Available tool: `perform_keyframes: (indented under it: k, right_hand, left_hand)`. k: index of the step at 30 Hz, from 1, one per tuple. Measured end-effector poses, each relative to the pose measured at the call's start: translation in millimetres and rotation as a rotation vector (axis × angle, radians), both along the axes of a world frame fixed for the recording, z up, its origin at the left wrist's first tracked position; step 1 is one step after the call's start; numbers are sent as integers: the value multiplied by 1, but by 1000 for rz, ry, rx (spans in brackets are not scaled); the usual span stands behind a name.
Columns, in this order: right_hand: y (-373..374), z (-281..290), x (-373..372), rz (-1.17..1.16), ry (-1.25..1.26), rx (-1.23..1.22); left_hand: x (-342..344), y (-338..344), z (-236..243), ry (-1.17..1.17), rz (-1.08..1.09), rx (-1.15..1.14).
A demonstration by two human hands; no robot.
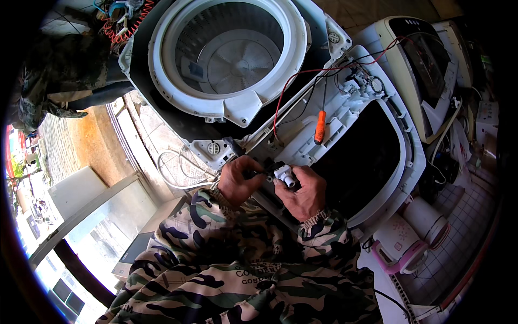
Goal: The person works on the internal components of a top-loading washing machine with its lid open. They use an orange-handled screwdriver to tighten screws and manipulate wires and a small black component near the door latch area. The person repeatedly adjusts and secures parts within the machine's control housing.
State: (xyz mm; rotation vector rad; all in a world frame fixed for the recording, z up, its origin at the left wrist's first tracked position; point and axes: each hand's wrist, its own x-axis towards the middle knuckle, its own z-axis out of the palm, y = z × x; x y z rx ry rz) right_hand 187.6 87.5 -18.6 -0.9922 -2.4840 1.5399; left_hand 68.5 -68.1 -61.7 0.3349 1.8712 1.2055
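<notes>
the largest thing here is the open-topped washing machine [208, 103]; a small piece let go near its rim could drop into the dark gap around the tub and be hard to get back. the white top panel [400, 194] beside it looks propped at an angle, so leaning on it might make it shift. across it run red and black wires, the red wire [278, 105] looping in the open toward the hands; a sleeve or finger catching that loop could tug a joint loose. the right hand [303, 193] has its thumb and fingers closed narrowly about the white fitting [284, 174], which sits between the two hands, over the panel's near edge; the left hand [241, 181] has its fingers bent close together just beside it, though whether they grip anything i cannot tell. the orange screwdriver [320, 128] lies loose on the panel, handle toward the dark opening, so a knock could send it sliding. smallest is the white fitting itself: its rounded nozzle gives little to hold, and a twist or squeeze off-line could make it slip or crack.
</notes>
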Motion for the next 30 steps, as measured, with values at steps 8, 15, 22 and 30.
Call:
perform_keyframes:
  k: [8, 15, 22, 30]
  right_hand:
    - [-7, -4, -1, -77, -40, -32]
    - [-3, 0, -3, -120, -79, -187]
    - [-2, 5, -9, -92, -30, -171]
    - [-4, 2, -5, -62, 14, -96]
  left_hand:
    - [19, -11, -26, -408, 391, 344]
    - [25, -11, -34, -218, 323, 353]
    - [26, -10, -31, -268, 356, 380]
    - [26, -9, -27, -358, 430, 444]
